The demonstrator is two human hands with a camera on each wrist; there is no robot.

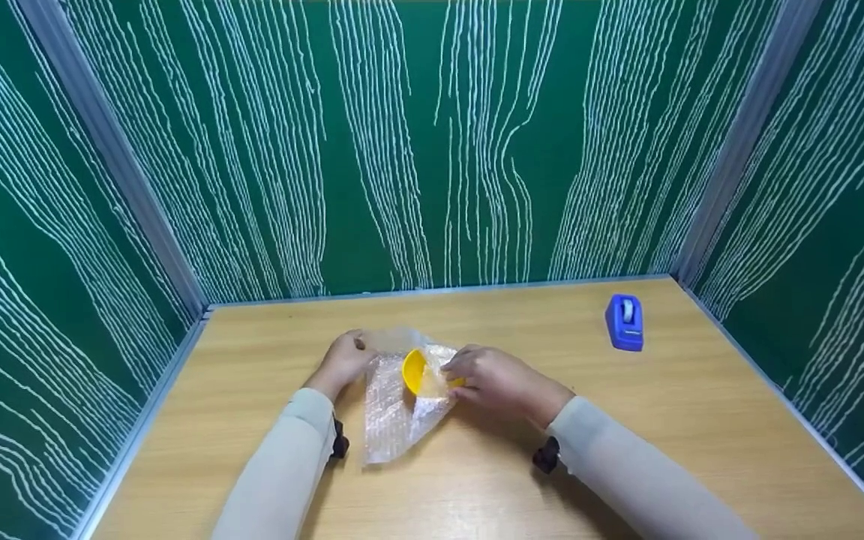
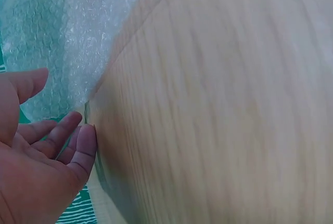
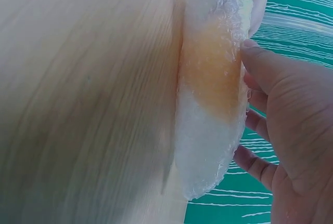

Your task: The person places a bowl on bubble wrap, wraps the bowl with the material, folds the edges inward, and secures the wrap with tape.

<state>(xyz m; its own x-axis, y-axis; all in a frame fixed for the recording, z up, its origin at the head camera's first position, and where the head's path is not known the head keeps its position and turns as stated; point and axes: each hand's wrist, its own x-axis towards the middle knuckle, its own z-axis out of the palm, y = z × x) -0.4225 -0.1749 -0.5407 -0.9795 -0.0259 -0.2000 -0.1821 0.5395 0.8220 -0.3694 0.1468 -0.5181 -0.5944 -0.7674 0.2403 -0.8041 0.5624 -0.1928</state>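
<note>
A sheet of clear bubble wrap (image 1: 387, 420) lies on the table, partly folded over a yellow rounded thing (image 1: 412, 372) whose curved rim shows at the fold; its kind is hard to tell. My left hand (image 1: 346, 360) is at the sheet's left edge. The left wrist view shows that hand's thumb apart from its loosely bent fingers, near the bubble wrap (image 2: 99, 31). From the right, my right hand (image 1: 496, 379) holds the folded part with thumb and fingertips. In the right wrist view, the yellow thing shows blurred through the wrap (image 3: 200, 146), under the thumb and fingers.
A blue tape dispenser (image 1: 625, 324) stands at the back right of the wooden table (image 1: 477, 487). Green panels (image 1: 462, 150) with white wavy lines close off the back and both sides, joined by grey metal posts (image 1: 732, 142).
</note>
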